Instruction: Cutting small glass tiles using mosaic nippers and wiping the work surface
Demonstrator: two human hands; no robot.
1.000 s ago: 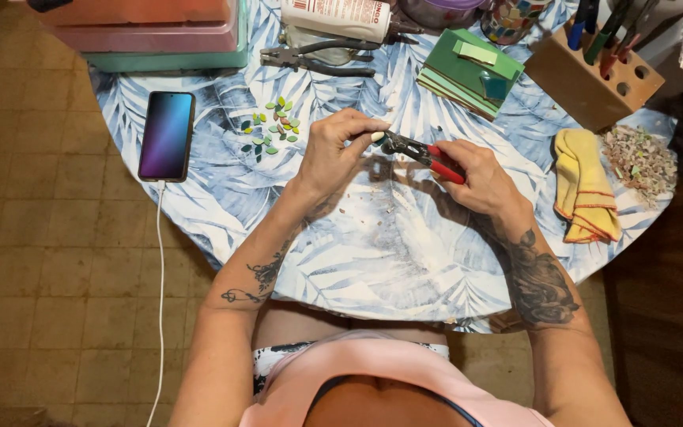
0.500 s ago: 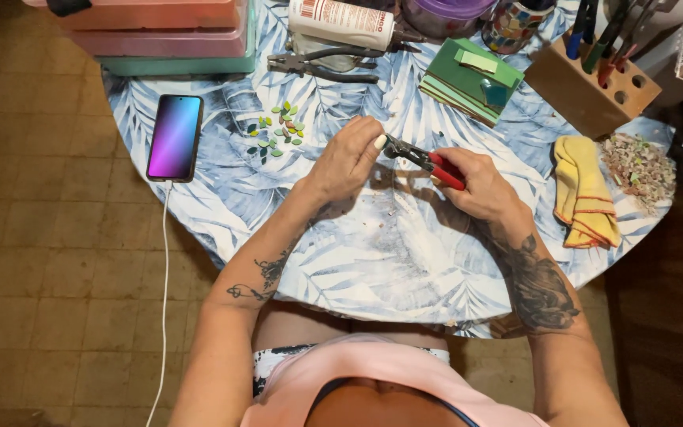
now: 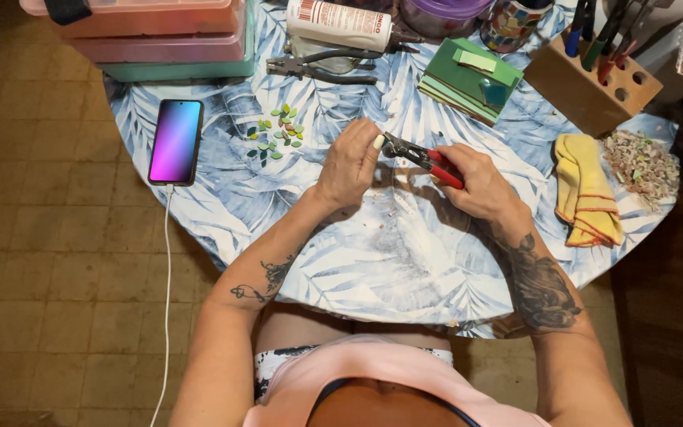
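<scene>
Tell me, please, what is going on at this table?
A person sits at a round table with a leaf-print cloth. The right hand grips red-handled nippers, and the left hand holds something small at their tip, too small to make out. Small green and pink leaf-shaped pieces lie just left of the hands. A phone lies on a cable at the left edge; a yellow cloth and a pile of scraps are on the right.

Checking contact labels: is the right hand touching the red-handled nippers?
Touching. The head view shows the right hand wrapped around the red handles of the nippers, fingers closed on them.
</scene>
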